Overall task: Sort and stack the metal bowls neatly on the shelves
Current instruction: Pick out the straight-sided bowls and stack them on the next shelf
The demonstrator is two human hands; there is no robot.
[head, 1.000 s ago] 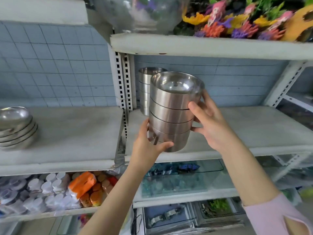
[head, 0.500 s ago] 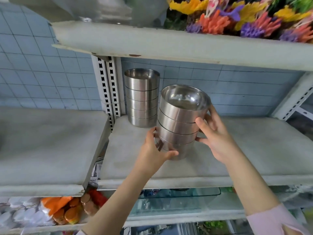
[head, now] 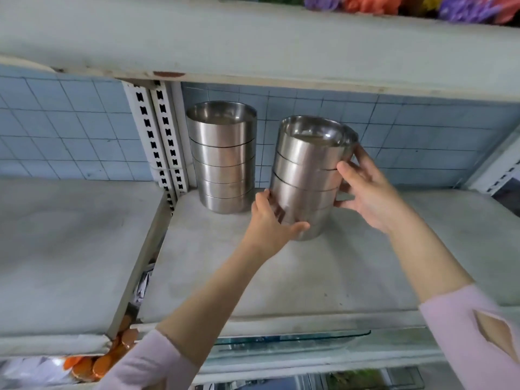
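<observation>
A stack of several nested metal bowls (head: 306,175) is gripped between both my hands over the grey shelf (head: 281,277), tilted a little to the right. My left hand (head: 270,220) cups its lower left side. My right hand (head: 365,190) presses its upper right side. Whether its base touches the shelf I cannot tell. A second stack of metal bowls (head: 223,156) stands upright at the back left of the same shelf, against the blue tiled wall, a short gap left of the held stack.
A perforated white upright post (head: 157,136) separates this shelf from the left shelf (head: 70,243). An upper shelf board (head: 253,43) hangs close overhead with artificial flowers (head: 422,5) on it. Orange-lidded items (head: 112,358) and a glass shelf edge (head: 295,337) lie below.
The held stack has moved deeper into the shelf, toward the back and to the right of the standing stack. The view has tilted up and closer, and both hands keep their grip.
</observation>
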